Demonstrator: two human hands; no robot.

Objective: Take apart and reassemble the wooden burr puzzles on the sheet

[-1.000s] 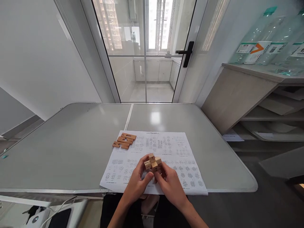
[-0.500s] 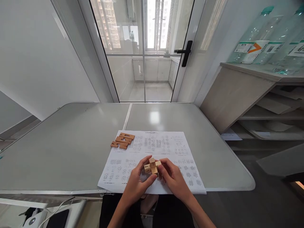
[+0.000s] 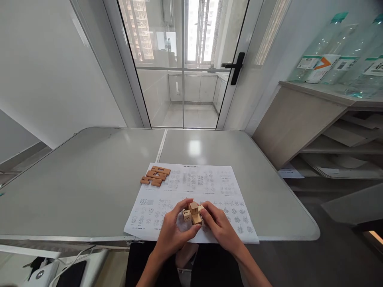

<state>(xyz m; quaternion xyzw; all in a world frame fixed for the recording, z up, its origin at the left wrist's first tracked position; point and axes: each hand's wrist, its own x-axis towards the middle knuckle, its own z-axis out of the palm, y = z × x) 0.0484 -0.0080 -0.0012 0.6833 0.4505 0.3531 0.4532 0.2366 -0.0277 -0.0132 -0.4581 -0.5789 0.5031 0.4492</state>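
Observation:
A small wooden interlocking puzzle (image 3: 192, 213) with numbered ends is held just above a printed instruction sheet (image 3: 191, 199) near the table's front edge. My left hand (image 3: 172, 232) grips its left side, fingers curled around it. Fingers of my right hand (image 3: 219, 228) pinch the puzzle's right side. Three loose flat notched wooden pieces (image 3: 155, 175) lie side by side at the sheet's upper left corner, apart from both hands.
The grey table (image 3: 89, 183) runs back to a glass door (image 3: 185, 63). A wooden shelf unit (image 3: 317, 123) with large plastic bottles (image 3: 332, 52) stands at the right. Cables and a dark device (image 3: 60, 271) lie below the table's front left edge.
Both hands have lowered the puzzle a little toward the sheet and closed tighter around it. The loose pieces have not moved.

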